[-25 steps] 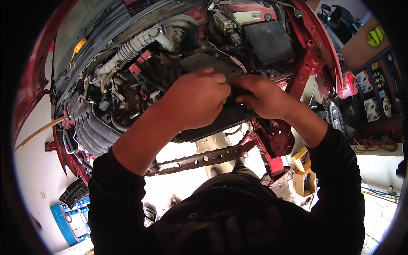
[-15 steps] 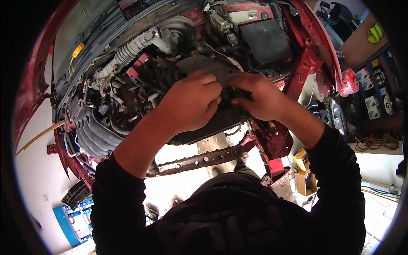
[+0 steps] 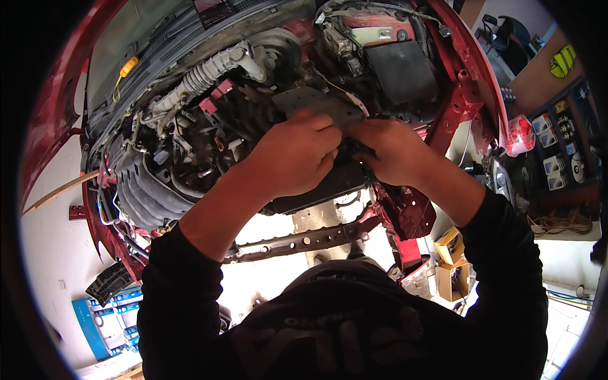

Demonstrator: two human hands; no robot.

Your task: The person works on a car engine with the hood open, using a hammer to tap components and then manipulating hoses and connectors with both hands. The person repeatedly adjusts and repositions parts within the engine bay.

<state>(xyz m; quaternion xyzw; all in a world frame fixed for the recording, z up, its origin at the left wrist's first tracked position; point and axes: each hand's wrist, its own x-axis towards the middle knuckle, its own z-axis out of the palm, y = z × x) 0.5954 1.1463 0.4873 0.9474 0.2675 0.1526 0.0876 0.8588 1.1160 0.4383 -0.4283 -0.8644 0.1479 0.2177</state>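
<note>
A single head-worn fisheye view looks steeply down from close above into the open engine bay [image 3: 209, 145] of a red car. The person's own forearms enter from the lower edge, and straight edges bend toward the dark round rim.

Flat grey metal plate [image 3: 316, 101], perforated w/ small holes, lies tilted in the middle of the red car's open engine bay, its near edge under the fingertips of both hands, above a dark black housing [image 3: 323, 187] sitting just below it, partly hidden.
</note>
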